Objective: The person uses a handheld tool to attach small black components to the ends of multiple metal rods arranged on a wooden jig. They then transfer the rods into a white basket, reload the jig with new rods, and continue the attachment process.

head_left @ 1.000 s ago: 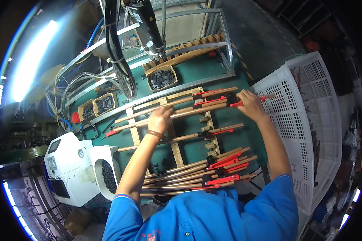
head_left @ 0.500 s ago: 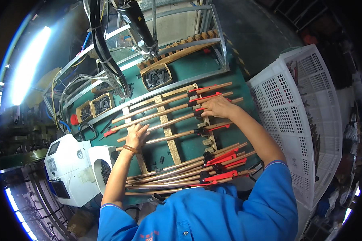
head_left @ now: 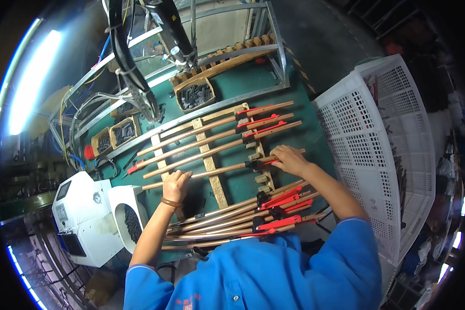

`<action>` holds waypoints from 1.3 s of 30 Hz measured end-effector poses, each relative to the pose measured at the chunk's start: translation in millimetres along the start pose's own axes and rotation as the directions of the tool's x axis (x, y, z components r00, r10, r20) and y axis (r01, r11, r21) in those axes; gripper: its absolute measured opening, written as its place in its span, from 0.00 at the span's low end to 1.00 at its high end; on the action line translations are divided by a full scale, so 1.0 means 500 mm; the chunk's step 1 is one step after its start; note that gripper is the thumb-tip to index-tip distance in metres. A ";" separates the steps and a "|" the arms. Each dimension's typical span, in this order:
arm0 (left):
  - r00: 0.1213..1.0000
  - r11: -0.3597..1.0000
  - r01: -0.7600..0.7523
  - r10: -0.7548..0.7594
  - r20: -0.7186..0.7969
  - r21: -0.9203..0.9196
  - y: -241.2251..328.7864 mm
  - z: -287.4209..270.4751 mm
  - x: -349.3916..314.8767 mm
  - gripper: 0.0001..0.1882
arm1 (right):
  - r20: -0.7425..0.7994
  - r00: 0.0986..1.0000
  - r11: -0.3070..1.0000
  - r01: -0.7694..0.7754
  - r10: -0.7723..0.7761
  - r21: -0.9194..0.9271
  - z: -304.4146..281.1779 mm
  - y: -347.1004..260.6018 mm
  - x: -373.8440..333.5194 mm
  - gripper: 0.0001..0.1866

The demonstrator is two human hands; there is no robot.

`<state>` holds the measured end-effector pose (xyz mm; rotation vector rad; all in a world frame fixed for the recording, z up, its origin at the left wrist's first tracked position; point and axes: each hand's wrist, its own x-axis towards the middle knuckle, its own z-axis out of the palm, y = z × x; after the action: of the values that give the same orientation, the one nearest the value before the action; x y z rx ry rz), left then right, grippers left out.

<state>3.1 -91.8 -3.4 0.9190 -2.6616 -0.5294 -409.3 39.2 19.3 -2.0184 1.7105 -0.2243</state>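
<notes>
A copper-coloured tube [head_left: 217, 171] with a black clamp and a red lever lies across the near part of a wooden slatted rack [head_left: 220, 192]. My left hand [head_left: 176, 184] is closed round this tube near its left end. Farther right, my right hand [head_left: 290, 159] grips the same tube by its red lever end, partly covering the lever. Just beyond it, similar tubes [head_left: 191, 155] with red levers rest side by side on the rack. Nearer my body lies a loose bundle of such tubes [head_left: 217, 223], their black clamps and red levers toward the right.
A box of black parts [head_left: 210, 100] stands beyond the rack; smaller boxes [head_left: 135, 135] sit at left. A white machine [head_left: 86, 219] with a bowl of black pieces is at left. White perforated crates [head_left: 346, 121] stand at right. A metal frame [head_left: 232, 94] crosses the green bench.
My right hand has come nearer, from the third tube to the lever end of the nearest racked one. My left hand has shifted slightly nearer. The third tube now lies closer to the two beyond it.
</notes>
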 end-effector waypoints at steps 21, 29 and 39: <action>0.992 1.000 0.006 -0.005 -0.125 0.005 0.020 -0.037 0.055 0.09 | -0.112 0.939 0.897 0.270 -0.326 -0.350 -0.104 0.024 0.084 0.15; 0.999 0.967 0.014 0.000 -0.054 0.256 0.043 -0.003 0.033 0.13 | -0.150 0.978 0.855 0.050 -0.148 -0.516 -0.014 0.009 0.066 0.17; 0.796 0.943 0.282 -0.126 0.592 -0.178 0.181 -0.039 -0.122 0.29 | 0.381 0.919 0.995 -0.088 0.100 -0.047 0.002 -0.088 -0.154 0.34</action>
<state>8.1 8.3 44.2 1.1128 -2.8972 -1.3731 -385.7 118.2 52.7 -1.8437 1.5587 0.2186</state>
